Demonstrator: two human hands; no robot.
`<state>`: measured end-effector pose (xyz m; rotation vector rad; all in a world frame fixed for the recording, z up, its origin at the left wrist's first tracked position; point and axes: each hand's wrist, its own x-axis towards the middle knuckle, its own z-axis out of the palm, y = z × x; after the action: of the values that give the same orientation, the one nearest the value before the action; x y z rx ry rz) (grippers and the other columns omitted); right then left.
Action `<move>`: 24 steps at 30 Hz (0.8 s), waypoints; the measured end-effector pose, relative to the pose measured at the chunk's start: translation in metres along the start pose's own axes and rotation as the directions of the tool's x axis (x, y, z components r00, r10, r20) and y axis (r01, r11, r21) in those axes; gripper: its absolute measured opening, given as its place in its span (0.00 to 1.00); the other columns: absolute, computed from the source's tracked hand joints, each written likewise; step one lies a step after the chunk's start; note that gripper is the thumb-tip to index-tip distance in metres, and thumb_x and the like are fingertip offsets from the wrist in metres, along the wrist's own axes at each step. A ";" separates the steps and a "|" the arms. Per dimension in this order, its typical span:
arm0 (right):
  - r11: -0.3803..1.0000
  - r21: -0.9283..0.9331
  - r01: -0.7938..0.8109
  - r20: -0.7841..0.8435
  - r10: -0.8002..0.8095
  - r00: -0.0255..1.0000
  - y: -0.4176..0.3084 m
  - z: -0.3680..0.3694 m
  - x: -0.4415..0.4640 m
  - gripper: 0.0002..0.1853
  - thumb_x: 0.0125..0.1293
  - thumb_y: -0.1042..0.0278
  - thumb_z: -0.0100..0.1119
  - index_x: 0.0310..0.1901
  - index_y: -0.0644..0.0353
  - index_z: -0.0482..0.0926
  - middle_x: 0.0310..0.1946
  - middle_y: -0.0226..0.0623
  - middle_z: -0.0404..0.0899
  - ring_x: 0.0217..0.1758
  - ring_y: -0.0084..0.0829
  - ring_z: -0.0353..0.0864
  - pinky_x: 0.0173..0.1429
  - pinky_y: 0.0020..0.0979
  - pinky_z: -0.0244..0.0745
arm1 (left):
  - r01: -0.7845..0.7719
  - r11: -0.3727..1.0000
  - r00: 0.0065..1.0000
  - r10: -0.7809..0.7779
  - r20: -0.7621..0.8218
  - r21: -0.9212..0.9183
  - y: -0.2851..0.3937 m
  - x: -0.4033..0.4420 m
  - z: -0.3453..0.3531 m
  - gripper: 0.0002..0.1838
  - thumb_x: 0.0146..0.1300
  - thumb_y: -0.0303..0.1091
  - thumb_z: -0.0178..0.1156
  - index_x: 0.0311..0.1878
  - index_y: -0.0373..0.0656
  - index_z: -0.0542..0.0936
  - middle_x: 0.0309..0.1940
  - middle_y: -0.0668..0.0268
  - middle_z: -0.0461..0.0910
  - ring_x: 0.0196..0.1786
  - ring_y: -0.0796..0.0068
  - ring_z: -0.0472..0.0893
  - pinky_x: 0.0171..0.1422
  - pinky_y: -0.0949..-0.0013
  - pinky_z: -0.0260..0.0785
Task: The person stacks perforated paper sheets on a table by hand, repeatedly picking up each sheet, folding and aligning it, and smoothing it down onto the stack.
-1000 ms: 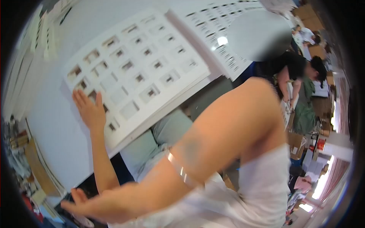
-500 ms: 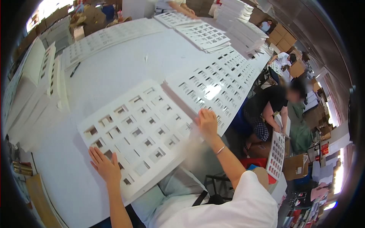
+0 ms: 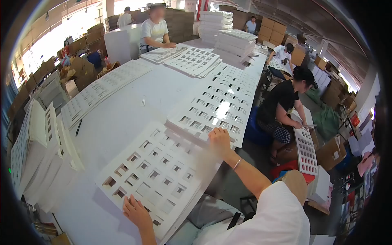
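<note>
A white board (image 3: 155, 171) with rows of rectangular cut-outs lies in front of me on a pile of similar boards. My left hand (image 3: 139, 213) rests at its lower left edge, fingers spread and holding nothing. At the board's right side, my right hand (image 3: 220, 141) bends its fingers loosely beside the edge, with nothing visible in them. A blurred patch hides part of the board's right side near that hand. Just beyond lies a long run of glossy white cut-out sheets (image 3: 222, 98).
More cut-out sheets (image 3: 192, 61) lie at the table's far end, near stacked white boards (image 3: 234, 43). A pen (image 3: 79, 127) is on the white table (image 3: 122, 110). Leaning boards (image 3: 41, 151) stand on the left. A seated co-worker (image 3: 281, 106) handles another board (image 3: 306, 149) at the right.
My view has tilted up, showing more of the room and a person at the far end. Both hands stay at the board's edges; the left appears nearer its lower corner.
</note>
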<state>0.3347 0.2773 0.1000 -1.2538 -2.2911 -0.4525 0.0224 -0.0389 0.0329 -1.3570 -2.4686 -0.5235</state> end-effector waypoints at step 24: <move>0.947 0.251 -0.200 0.177 0.158 0.971 -0.037 0.077 0.064 0.17 0.71 0.56 0.55 0.34 0.61 0.83 0.37 0.44 0.81 0.47 0.46 0.80 0.50 0.45 0.74 | 0.470 0.064 0.854 -0.285 0.436 -0.880 -0.032 0.012 -0.016 0.37 0.78 0.62 0.39 0.53 0.31 0.80 0.34 0.63 0.85 0.40 0.77 0.79 0.41 0.75 0.66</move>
<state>0.2543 0.3402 0.0701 -1.3821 -2.2426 0.0214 -0.0101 -0.0524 0.0464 -0.8645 -2.5188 -2.6604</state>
